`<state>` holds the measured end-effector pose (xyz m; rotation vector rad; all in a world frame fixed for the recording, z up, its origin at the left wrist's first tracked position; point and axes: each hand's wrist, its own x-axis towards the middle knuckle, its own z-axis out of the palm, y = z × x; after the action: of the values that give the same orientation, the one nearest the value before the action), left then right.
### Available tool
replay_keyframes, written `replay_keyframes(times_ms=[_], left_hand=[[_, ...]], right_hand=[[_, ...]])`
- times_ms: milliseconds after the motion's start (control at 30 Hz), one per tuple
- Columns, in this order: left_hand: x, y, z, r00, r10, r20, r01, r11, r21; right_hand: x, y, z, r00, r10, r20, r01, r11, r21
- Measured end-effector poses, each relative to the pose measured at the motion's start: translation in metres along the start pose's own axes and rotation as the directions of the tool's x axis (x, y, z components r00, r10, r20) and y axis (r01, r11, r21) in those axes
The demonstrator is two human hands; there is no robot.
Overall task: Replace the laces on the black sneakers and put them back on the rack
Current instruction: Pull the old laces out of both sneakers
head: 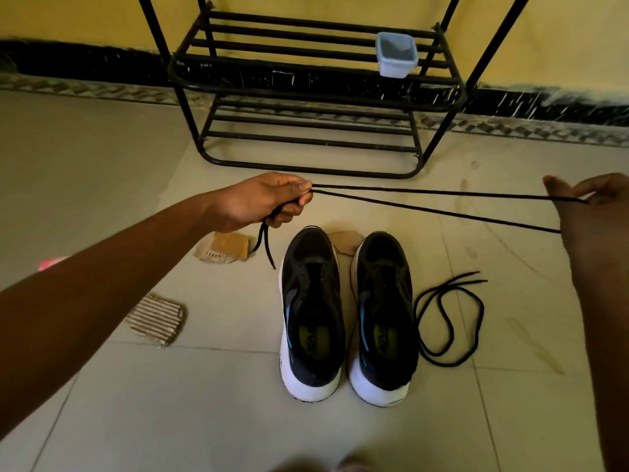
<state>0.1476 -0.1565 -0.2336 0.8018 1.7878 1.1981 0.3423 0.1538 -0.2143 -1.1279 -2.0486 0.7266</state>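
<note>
The pale tiled floor (211, 403) carries everything here. At the yellow wall ahead stands the black metal-tube shoe rack (316, 86). Between it and me sits the pair of black sneakers with thick white soles, the left sneaker (311, 311) just beside the right sneaker (384, 315), with their toes towards the rack.

My left grip (262, 202) is curled round a thin black shoelace (425, 191), thumb pressing it against the forefinger, and both tips dangle below my fist. The lace runs doubled and taut above the toes to my right grip (585, 212), whose fingertips pinch its far end.

A second black lace (482, 311) lies looped on the floor just right of the right sneaker. Torn brown cardboard scraps (224, 248) lie to the left. A small pale-blue plastic tub (396, 56) sits on the rack's upper shelf.
</note>
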Motion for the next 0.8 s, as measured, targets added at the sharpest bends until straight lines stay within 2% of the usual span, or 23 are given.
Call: replay_keyframes(times_ms=[233, 367, 433, 567, 667, 700, 733, 767, 800], left_hand=[[0.001, 0.000, 0.002, 1.000, 0.014, -0.015, -0.014, 1.000, 0.013], [0.000, 0.001, 0.004, 0.999, 0.032, -0.004, -0.032, 0.998, 0.057], [-0.001, 0.000, 0.005, 0.999, 0.035, 0.007, -0.036, 0.993, 0.110], [-0.003, -0.002, 0.006, 1.000, 0.024, 0.016, -0.026, 0.989, 0.147], [-0.003, -0.001, 0.006, 1.000, 0.025, 0.004, -0.025, 0.988, 0.154], [-0.002, 0.000, 0.006, 1.000, 0.027, -0.006, -0.025, 0.987, 0.158], [-0.002, 0.002, 0.006, 0.999, 0.031, -0.017, -0.028, 0.985, 0.172], [-0.002, 0.003, 0.006, 0.999, 0.038, -0.028, -0.031, 0.979, 0.199], [-0.002, 0.004, 0.007, 0.998, 0.047, -0.036, -0.037, 0.971, 0.234]], right_hand=[[0.002, 0.006, 0.000, 1.000, 0.024, 0.005, -0.024, 0.999, -0.047], [0.006, 0.018, 0.000, 1.000, -0.020, -0.003, 0.019, 0.987, -0.162], [0.011, 0.026, -0.002, 0.998, -0.064, -0.009, 0.060, 0.967, -0.249], [0.019, 0.035, -0.008, 0.968, -0.250, 0.009, 0.233, 0.888, -0.397], [0.014, 0.029, -0.006, 0.957, -0.289, 0.029, 0.278, 0.882, -0.381], [0.011, 0.023, -0.005, 0.964, -0.253, 0.082, 0.265, 0.899, -0.349], [0.010, 0.019, -0.003, 0.959, -0.205, 0.194, 0.260, 0.910, -0.323], [0.007, 0.015, -0.002, 0.918, -0.136, 0.372, 0.261, 0.915, -0.309], [0.003, 0.011, -0.001, 0.818, -0.043, 0.573, 0.254, 0.922, -0.293]])
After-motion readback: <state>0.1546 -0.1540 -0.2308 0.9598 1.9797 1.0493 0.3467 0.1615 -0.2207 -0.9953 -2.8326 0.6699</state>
